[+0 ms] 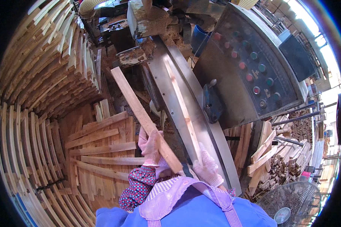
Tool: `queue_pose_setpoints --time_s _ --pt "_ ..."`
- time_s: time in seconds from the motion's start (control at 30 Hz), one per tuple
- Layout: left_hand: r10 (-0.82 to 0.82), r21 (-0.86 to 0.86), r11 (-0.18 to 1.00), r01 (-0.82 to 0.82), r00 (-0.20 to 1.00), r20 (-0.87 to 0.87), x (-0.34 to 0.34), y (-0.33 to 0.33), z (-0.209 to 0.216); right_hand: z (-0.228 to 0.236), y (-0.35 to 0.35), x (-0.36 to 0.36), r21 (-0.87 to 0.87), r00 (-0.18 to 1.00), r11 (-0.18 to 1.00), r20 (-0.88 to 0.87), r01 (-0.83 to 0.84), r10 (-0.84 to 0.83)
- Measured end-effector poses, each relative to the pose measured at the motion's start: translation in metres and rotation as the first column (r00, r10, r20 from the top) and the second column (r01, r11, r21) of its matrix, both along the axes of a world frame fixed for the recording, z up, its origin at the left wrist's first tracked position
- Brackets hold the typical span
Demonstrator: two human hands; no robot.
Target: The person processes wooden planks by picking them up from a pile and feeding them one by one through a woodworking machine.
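My left hand [150,146], in a pink work glove, is closed round a wooden board [137,108]. The board slants from the machine's left side down toward my apron. In a matching glove, my right hand [207,166] grips the near end of a narrow wood strip [182,102]. That strip lies along the metal machine bed [163,90], its far end pointing to the dusty cutting part [149,19] of the woodworking machine. A raised metal fence [189,75] runs along the strip's right side.
A control panel [250,68] with red and green buttons stands right of the bed. Tall stacks of boards [45,56] fill the left. Loose boards [106,150] lie on a pile beside my left arm. A fan [291,204] and stacked strips [288,159] are at the lower right.
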State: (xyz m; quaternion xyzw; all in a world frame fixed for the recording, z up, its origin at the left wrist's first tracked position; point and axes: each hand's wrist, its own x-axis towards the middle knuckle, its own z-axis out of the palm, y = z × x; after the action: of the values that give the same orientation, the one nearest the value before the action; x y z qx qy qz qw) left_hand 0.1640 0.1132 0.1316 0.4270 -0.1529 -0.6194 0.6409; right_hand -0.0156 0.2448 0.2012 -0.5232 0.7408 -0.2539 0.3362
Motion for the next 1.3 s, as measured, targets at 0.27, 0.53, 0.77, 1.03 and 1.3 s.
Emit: queue_pose_setpoints --time_s 0.27,0.53,0.77,1.03,1.3 --pt "-0.024 0.062 0.998 0.015 0.990 0.136 0.032 -0.026 -0.021 -0.107 -0.155 -0.025 -0.211 0.638 0.893 -0.763 -0.398 0.104" --pt "-0.021 -0.003 1.000 0.022 0.968 0.251 0.033 -0.045 -0.001 -0.124 -0.426 -0.038 -0.338 0.667 0.860 -0.745 -0.382 0.004" --pt "0.009 -0.197 0.980 -0.019 0.999 -0.051 0.030 -0.034 -0.004 -0.021 -0.174 0.092 -0.188 0.762 0.827 0.323 -0.530 0.562" --pt "-0.491 0.443 0.799 -0.407 -0.016 0.871 0.193 0.045 -0.096 -0.058 -0.020 -0.006 -0.060 0.916 0.980 -0.370 -0.190 0.155" --pt "-0.519 0.590 0.497 -0.636 0.326 0.790 0.276 0.125 -0.180 -0.105 -0.193 -0.028 -0.152 0.558 0.883 -0.818 -0.445 0.140"
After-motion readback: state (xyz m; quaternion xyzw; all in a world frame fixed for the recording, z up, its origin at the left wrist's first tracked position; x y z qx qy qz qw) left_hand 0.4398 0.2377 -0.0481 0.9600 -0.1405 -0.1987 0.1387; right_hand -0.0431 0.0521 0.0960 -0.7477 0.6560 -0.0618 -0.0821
